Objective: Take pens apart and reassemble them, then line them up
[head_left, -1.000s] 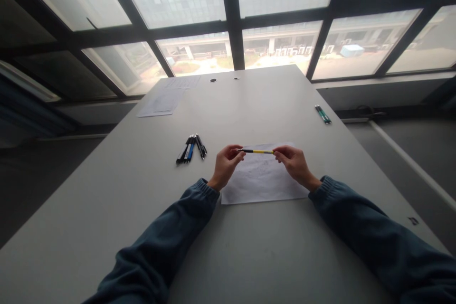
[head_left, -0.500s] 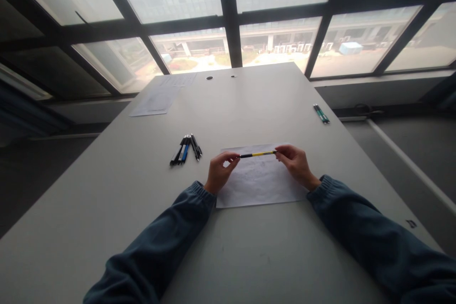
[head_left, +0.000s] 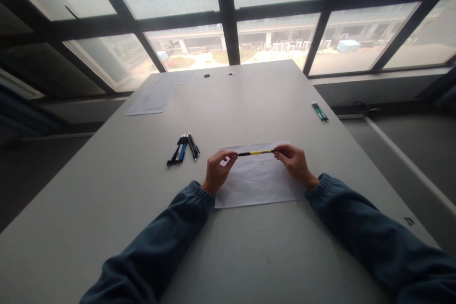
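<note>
Pinching the yellow-and-black pen (head_left: 255,153) level above the sheet of paper (head_left: 258,183), my left hand (head_left: 216,171) nips its dark tip end, my right hand (head_left: 295,164) the other; I'd pull straight along its length, I judge, never bending it

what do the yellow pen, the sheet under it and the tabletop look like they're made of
Yellow pen: probably plastic, going by its solid yellow barrel and black ends; too small to be sure. It is held between the left hand and the right hand.
Sheet: paper, thin, flat, matte white with faint marks.
Tabletop: smooth pale grey, likely laminate; soft window sheen.
</note>
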### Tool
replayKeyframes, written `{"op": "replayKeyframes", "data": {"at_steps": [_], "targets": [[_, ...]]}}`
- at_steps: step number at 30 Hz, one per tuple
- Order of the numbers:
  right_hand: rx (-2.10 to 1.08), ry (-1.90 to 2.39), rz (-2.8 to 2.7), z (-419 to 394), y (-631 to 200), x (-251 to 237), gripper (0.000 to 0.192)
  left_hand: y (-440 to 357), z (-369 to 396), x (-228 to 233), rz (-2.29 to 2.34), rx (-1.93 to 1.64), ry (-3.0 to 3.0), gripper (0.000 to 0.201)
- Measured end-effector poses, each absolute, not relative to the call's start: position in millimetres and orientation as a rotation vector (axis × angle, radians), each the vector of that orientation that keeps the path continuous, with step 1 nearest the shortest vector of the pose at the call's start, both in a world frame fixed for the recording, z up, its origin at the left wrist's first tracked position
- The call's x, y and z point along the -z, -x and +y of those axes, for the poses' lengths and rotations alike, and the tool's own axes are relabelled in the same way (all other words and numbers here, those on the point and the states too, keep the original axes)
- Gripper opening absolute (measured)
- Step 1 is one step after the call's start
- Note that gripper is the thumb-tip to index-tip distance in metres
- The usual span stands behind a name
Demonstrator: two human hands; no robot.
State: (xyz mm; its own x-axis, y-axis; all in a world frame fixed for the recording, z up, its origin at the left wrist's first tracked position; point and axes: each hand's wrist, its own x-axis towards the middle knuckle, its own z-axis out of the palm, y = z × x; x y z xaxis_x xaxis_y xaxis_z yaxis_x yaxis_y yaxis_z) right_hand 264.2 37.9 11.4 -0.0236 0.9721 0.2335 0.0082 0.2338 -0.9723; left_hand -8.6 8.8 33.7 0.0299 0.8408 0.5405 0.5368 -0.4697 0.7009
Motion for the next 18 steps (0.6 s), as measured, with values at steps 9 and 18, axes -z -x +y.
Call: {"op": "replayKeyframes", "data": {"at_steps": [9, 18], "targets": [[-1.026, 1.028, -1.354, 38.0, -264.4, -11.1, 0.024, 7.8, 9.3, -34.5, 1.382, -1.431, -2.032, 0.011], [-1.014, 1.05, -1.373, 38.6, -265.2, -10.8, 0.024, 9.2, 10.4, -31.6, 1.401, -1.412, -2.045, 0.012]]}}
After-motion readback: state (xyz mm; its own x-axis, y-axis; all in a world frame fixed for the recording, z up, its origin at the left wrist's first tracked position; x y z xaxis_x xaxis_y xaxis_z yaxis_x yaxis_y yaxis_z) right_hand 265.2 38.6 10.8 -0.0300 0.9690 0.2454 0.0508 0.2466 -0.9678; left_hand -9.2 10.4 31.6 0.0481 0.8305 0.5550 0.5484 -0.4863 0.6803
